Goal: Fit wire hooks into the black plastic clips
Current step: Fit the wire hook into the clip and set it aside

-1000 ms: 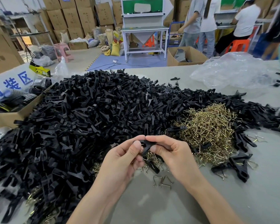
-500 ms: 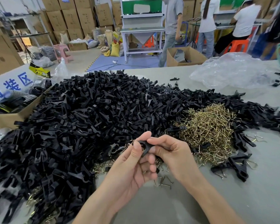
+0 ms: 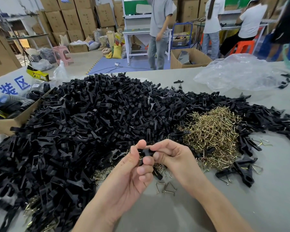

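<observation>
1. Your grey table (image 3: 241, 211) carries a broad heap of black plastic clips (image 3: 90, 123) across its left and middle.
2. A pile of brass-coloured wire hooks (image 3: 213, 134) sits to your right, touching that heap.
3. Two loose hooks (image 3: 166, 188) lie on bare tabletop near you.
4. A crumpled clear plastic bag (image 3: 238, 72) lies far right.

Hands: left hand (image 3: 129, 178) and right hand (image 3: 174, 156), both bare.
Forearms: left forearm (image 3: 97, 215) and right forearm (image 3: 221, 208), bare all the way to the bottom edge of the view.
Fingernails (image 3: 141, 170): short and plain, seen on the left hand.
Build: slim wrists, slender fingers.
</observation>
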